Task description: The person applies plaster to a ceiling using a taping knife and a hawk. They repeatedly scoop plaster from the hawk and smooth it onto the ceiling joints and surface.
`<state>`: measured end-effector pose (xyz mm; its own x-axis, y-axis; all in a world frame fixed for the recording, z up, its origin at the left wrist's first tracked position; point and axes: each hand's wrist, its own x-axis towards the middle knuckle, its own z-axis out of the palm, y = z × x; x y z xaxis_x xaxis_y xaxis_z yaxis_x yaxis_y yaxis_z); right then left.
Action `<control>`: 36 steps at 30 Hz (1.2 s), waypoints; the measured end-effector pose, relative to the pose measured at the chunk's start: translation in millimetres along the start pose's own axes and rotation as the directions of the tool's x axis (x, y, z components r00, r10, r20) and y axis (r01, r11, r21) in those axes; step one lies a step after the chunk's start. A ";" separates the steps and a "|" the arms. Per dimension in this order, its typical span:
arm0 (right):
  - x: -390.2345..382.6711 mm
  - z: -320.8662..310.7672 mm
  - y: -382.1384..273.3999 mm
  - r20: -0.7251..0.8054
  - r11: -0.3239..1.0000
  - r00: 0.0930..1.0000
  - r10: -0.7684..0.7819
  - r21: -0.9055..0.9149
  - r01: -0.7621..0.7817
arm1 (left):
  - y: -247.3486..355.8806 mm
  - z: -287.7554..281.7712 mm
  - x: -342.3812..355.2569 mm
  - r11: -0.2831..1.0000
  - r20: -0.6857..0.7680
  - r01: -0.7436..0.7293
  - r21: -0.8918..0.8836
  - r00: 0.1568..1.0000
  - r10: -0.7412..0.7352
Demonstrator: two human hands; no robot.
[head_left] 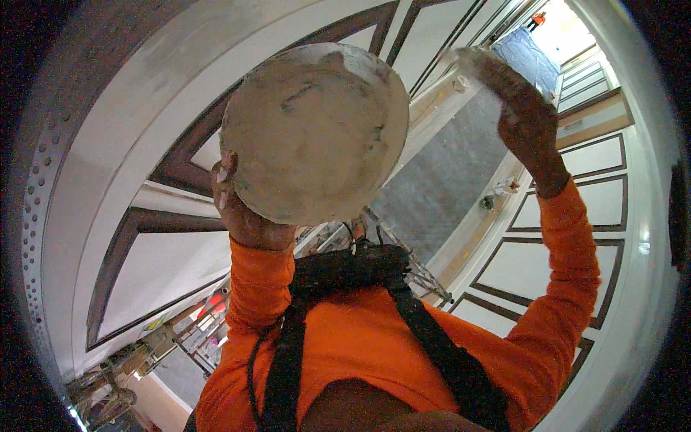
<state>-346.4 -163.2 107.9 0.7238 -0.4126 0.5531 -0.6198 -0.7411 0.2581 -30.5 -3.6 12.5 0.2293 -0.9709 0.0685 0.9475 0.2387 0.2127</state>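
Observation:
My left hand (248, 212) is closed on the lower left rim of a round disc (317, 137), with the thumb showing at its edge. The disc's broad face is smeared with dried grey-beige plaster, and a paler patch lies at its top. Whether it is a lid, a board or the end of a vessel I cannot tell. My right hand (522, 108) is raised to the right of the disc, apart from it. Whitish stuff covers its fingertips, which are smeared by motion, so whether anything is between them stays unclear.
White wall panels (162, 270) with dark brown mouldings stand at the left, more (583, 201) at the right. Far below lies a grey floor (439, 173). Metal scaffold bars (410, 255) show beneath me. A person in orange (537, 20) is far off, near a blue sheet (529, 57).

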 end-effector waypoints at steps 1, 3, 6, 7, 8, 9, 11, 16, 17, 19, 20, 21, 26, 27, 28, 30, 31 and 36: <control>0.8 -7.1 2.7 -0.020 0.990 0.990 0.141 0.032 -0.140 | -3.1 1.6 -0.7 1.000 0.042 0.005 -0.013 0.999 -0.005; 5.5 -14.8 -4.3 -0.039 0.916 0.929 0.369 0.184 -0.356 | -10.2 -5.1 6.2 0.999 -0.006 0.039 -0.034 0.999 -0.039; 2.5 -7.2 -21.9 0.012 0.892 0.901 0.433 0.139 -0.430 | -25.6 -14.1 10.5 0.998 0.043 0.042 -0.050 0.998 -0.040; -0.8 -2.8 -26.1 0.012 0.884 0.895 0.447 0.151 -0.443 | -28.7 -17.1 11.2 0.992 0.092 0.063 -0.113 0.994 -0.053; -5.1 2.2 -29.9 0.012 0.875 0.888 0.460 0.162 -0.456 | -31.8 -17.9 12.0 0.999 0.039 0.032 -0.042 0.999 -0.030; -9.4 8.4 -35.9 -0.016 0.837 0.867 0.498 0.272 -0.475 | -34.1 -18.8 15.2 0.999 0.001 0.029 -0.026 1.000 -0.029; -13.5 15.7 -51.6 -0.033 0.752 0.822 0.569 0.426 -0.503 | -36.1 -17.5 17.2 1.000 -0.075 0.018 0.015 0.997 -0.016; -18.6 19.5 -93.4 -0.086 0.634 0.869 0.487 0.719 -0.284 | -42.8 0.0 20.3 0.998 -0.140 0.032 0.045 0.990 -0.026; -21.0 20.0 -98.5 -0.140 0.603 0.905 0.402 0.785 -0.146 | -41.6 3.2 20.7 0.997 -0.103 0.053 0.048 0.993 -0.048; -30.4 21.1 -102.4 -0.231 0.674 0.959 0.166 0.736 0.061 | -39.1 7.7 21.5 0.994 0.023 0.106 -0.007 0.994 -0.105; -36.7 22.2 -100.6 -0.235 0.772 0.972 0.009 0.619 0.143 | -37.7 8.4 23.1 0.994 -0.022 0.104 0.036 0.994 -0.104; -43.5 24.0 -99.3 -0.227 0.836 0.966 -0.124 0.501 0.225 | -35.6 8.2 25.5 0.993 -0.016 0.119 0.014 0.993 -0.119; -66.2 23.1 -85.0 -0.064 0.907 0.990 -0.127 0.397 0.142 | -22.6 -2.3 29.4 0.999 -0.103 0.039 0.020 0.994 -0.036; -64.5 21.0 -81.1 -0.030 0.907 0.996 -0.080 0.412 0.085 | -20.0 -5.5 29.0 1.000 -0.105 0.026 -0.003 0.994 -0.026; -62.8 14.5 -78.1 0.085 0.855 0.971 0.223 0.461 -0.237 | -18.6 -8.1 29.7 1.000 -0.065 0.014 -0.019 0.998 -0.015; -52.0 5.9 -69.8 -0.144 0.921 0.924 0.355 -0.118 -0.372 | -18.8 -13.3 34.2 0.995 -0.047 0.078 -0.057 0.996 -0.081; -44.5 3.0 -64.6 -0.034 0.866 0.867 0.496 -0.048 -0.498 | -21.1 -14.5 36.0 0.994 0.008 0.105 -0.041 0.994 -0.105; -18.6 34.4 -59.4 0.138 0.675 0.794 0.592 0.454 -0.582 | -50.9 -16.6 40.3 0.989 -0.050 0.136 -0.063 0.989 -0.139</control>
<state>-312.7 -129.6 55.0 0.2497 -0.8394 0.4827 -0.7014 -0.5005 -0.5075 -65.8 -55.2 -11.8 0.1063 -0.9943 -0.0104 0.9820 0.1033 0.1583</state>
